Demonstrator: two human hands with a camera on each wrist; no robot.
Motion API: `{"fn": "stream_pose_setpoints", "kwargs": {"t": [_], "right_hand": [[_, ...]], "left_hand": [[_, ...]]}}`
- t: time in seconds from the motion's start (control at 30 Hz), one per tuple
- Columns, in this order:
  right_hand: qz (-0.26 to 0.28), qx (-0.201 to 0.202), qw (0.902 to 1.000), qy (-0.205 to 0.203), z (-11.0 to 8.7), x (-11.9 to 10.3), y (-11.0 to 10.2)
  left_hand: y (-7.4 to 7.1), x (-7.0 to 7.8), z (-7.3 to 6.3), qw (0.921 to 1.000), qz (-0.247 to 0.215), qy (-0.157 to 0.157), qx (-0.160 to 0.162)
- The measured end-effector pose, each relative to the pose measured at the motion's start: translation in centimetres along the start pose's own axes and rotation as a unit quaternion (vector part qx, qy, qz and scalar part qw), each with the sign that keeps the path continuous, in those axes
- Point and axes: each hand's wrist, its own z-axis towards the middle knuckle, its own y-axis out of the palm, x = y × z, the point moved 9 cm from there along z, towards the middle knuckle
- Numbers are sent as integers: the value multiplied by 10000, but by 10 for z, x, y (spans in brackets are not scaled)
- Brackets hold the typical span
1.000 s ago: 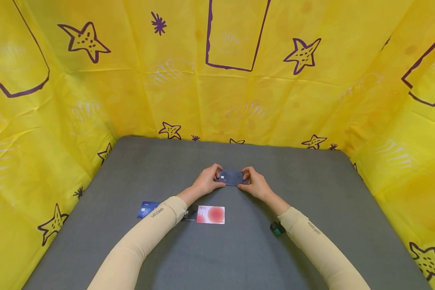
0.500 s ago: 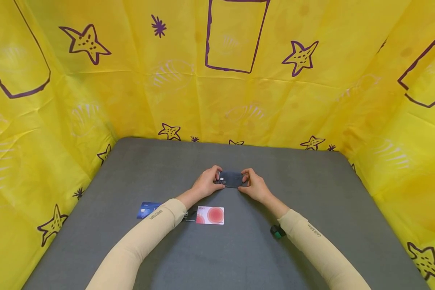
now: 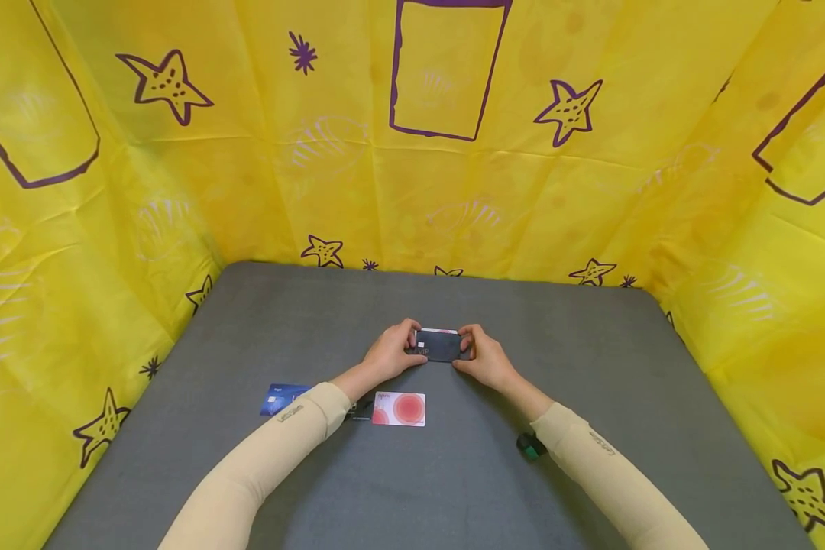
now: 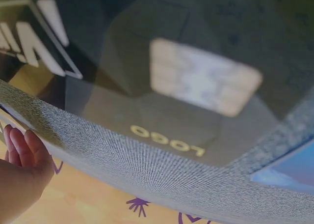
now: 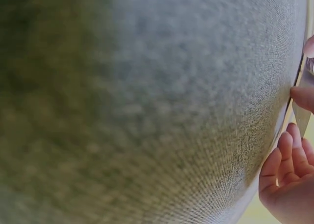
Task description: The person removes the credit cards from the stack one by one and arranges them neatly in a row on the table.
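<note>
Near the middle of the table in the head view, a dark VIP card with a small chip is raised toward the camera. My left hand pinches its left end between thumb and fingers, and my right hand pinches its right end. Along the top edge of the dark card peeks a thin white and pink strip, seemingly another card behind it; most of that is hidden. In the left wrist view some fingers show at the lower left, and in the right wrist view a hand sits at the right edge.
On the grey table lie a blue card, a black card partly under my left sleeve, and a pink-and-white card with red circles. A small black and green device is at my right wrist. Yellow patterned cloth surrounds the table.
The dark card has shifted slightly toward me with both hands, and a white and pink strip now shows along its top edge. The cards on the table have stayed put.
</note>
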Motion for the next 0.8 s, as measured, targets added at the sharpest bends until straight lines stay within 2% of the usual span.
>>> {"fn": "stream_pose_setpoints", "kwargs": {"t": [0.47, 0.8], "right_hand": [[118, -32, 9999, -111, -17, -1, 0], [222, -17, 9994, -250, -32, -5, -2]], "left_hand": [[1, 10, -14, 9996, -3, 284, -63], [2, 16, -27, 9993, -118, 317, -141]]}}
